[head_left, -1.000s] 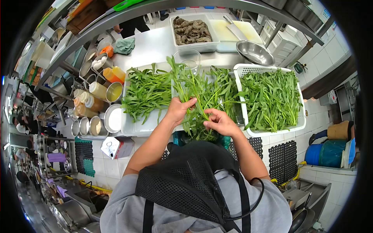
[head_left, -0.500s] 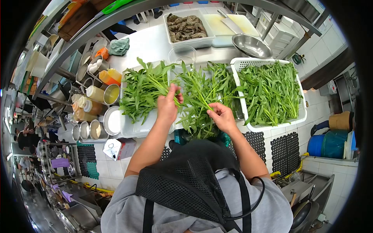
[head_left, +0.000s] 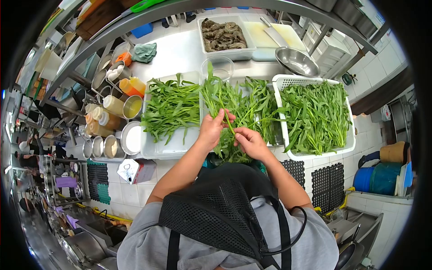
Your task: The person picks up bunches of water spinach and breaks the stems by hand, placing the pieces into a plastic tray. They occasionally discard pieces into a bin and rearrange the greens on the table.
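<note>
Long-stemmed leafy greens, which look like water spinach, are between my two hands in the middle of the head view. My left hand (head_left: 213, 129) is closed around the stems of a leafy sprig (head_left: 215, 96). Close beside it, my right hand (head_left: 250, 142) pinches the lower end of that sprig. Beneath and behind the hands lies a loose heap of greens (head_left: 258, 101). To the left, a pale plastic tray (head_left: 168, 149) holds more greens (head_left: 173, 105). On the right stands a white perforated basket (head_left: 310, 155), full of greens (head_left: 315, 117).
Beyond the greens are a clear round bowl (head_left: 218, 67), a tub of shrimp (head_left: 251, 53), a knife (head_left: 274, 33) on a cutting board (head_left: 288, 35) and a steel bowl (head_left: 298, 62). Sauce bottles (head_left: 113, 105) and steel pots line the left. A metal shelf bar (head_left: 148, 24) crosses overhead.
My left hand has moved right and down from the left tray to meet my right hand. Greens it held over the tray now lie there. The view has shifted slightly.
</note>
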Tool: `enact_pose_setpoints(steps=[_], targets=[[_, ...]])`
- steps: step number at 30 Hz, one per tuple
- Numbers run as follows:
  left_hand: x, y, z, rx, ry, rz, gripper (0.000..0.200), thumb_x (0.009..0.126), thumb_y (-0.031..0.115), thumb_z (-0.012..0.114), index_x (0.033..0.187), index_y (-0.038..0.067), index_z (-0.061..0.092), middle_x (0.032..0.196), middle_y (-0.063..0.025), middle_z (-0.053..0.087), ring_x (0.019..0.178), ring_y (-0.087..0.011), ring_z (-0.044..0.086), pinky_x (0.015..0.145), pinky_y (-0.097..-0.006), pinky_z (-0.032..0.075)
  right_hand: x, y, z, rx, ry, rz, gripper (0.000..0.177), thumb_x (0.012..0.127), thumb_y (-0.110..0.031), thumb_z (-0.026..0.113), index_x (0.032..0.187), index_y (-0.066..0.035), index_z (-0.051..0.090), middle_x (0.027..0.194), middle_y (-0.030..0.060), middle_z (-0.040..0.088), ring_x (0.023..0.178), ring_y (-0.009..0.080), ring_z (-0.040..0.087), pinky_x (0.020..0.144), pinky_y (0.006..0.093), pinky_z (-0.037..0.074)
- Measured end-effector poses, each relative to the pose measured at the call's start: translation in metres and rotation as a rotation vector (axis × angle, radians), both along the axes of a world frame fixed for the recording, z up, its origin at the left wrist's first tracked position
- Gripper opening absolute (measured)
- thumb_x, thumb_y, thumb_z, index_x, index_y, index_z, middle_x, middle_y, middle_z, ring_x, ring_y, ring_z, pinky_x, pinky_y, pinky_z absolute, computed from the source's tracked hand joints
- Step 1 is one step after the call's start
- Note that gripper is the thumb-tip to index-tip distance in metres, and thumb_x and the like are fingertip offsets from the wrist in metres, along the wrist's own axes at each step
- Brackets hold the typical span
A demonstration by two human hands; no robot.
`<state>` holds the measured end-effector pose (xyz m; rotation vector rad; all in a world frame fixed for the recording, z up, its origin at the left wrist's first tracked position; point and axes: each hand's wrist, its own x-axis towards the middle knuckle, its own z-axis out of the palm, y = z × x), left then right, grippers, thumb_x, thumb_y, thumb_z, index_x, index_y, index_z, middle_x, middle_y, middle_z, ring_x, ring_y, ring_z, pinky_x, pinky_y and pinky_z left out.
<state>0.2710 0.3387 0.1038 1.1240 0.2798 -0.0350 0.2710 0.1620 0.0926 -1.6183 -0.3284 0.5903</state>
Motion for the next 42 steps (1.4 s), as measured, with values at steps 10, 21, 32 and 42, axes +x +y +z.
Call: enact_pose_setpoints(steps=[10,21,32,42], targets=[[-0.006,0.004,-0.004,-0.041,-0.062,0.013,0.024,0.099,0.027,0.047,0.106,0.006,0.056,0.092,-0.0093,0.064,0.087,-0.0182,0.06,0.075,-0.0341,0.046,0.006,0.014,-0.004,0.267,0.301,0.025,0.013,0.094,-0.015,0.052,0.094,-0.003,0.058,0.079,0.0044,0.062,0.053,0.0088,0.052,0.045,0.0236,0.043],[-0.016,0.0,-0.005,-0.363,-0.152,-0.032,0.018,0.1,0.023,0.045,0.104,0.008,0.053,0.091,-0.0091,0.061,0.09,-0.0242,0.059,0.081,-0.0399,0.046,0.013,0.003,-0.021,0.625,0.744,-0.23,0.01,0.088,-0.013,0.052,0.086,-0.003,0.054,0.072,0.0034,0.051,0.058,0.0129,0.048,0.046,0.0271,0.038],[-0.017,0.029,-0.011,-0.265,0.093,-0.081,0.029,0.097,0.033,0.053,0.096,0.004,0.05,0.064,-0.0005,0.045,0.053,-0.0106,0.041,0.052,-0.0269,0.037,-0.005,-0.059,-0.051,-0.479,-0.228,0.424,0.017,0.084,-0.016,0.06,0.093,-0.004,0.068,0.084,0.0104,0.069,0.074,0.0244,0.065,0.07,0.034,0.051],[-0.001,-0.025,-0.06,0.829,0.075,0.006,0.026,0.08,0.024,0.073,0.082,0.001,0.062,0.075,-0.0146,0.067,0.067,-0.0263,0.063,0.065,-0.0367,0.048,-0.02,-0.071,-0.113,-0.959,-0.185,0.61,0.023,0.081,-0.017,0.059,0.101,-0.011,0.07,0.097,0.0158,0.068,0.095,0.0337,0.063,0.084,0.0391,0.05]])
